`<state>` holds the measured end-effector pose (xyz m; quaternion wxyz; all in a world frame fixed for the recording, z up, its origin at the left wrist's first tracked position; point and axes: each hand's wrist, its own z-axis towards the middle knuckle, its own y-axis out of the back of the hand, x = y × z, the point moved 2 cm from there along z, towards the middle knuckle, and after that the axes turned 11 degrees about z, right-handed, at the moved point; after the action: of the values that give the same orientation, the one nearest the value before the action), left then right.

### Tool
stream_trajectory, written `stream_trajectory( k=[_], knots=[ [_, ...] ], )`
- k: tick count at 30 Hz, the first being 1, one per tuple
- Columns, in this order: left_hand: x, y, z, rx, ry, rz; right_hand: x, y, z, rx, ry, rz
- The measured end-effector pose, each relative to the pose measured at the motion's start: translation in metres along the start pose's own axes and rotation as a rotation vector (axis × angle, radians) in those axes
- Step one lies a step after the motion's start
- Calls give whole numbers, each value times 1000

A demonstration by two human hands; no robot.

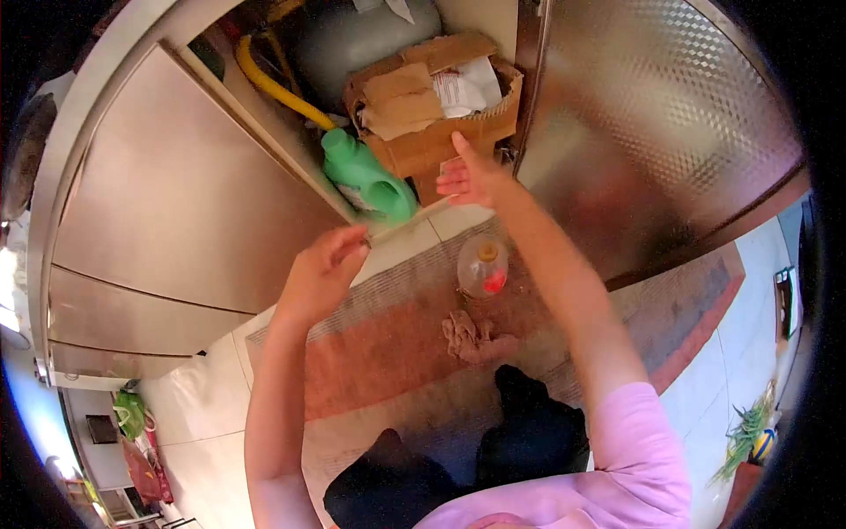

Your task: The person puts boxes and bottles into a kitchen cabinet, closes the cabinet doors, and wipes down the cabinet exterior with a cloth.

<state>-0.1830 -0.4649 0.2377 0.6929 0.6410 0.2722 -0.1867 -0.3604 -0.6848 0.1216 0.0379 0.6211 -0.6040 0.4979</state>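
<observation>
My left hand (328, 271) hovers over the cabinet's front edge. Its fingers are loosely bent, thumb a little apart, and I see nothing held. My right hand (474, 179) reaches in front of the cardboard box (423, 145), open, thumb raised and fingers stretched leftward. Between the hands, a green plastic jug (339, 159) with a handle leans at the cabinet opening. Below my right hand, a clear plastic bottle (476, 264) with a yellowish cap and a red label stands on the mat. A crumpled brownish cloth (471, 337) lies near my feet.
Open cabinet doors flank me: a smooth one (167, 185) left, a textured one (643, 132) right. Inside are a grey rounded tank (366, 40) and a yellow hose (273, 86). A striped mat (370, 353) covers the tiles. A plant (747, 428) stands far right.
</observation>
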Motion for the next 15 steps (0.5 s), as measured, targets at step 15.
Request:
stream_trajectory(
  k=[15],
  knots=[
    [63,-43,-47,242,134,-92,47,-2,10,-440,690,-1088]
  ],
)
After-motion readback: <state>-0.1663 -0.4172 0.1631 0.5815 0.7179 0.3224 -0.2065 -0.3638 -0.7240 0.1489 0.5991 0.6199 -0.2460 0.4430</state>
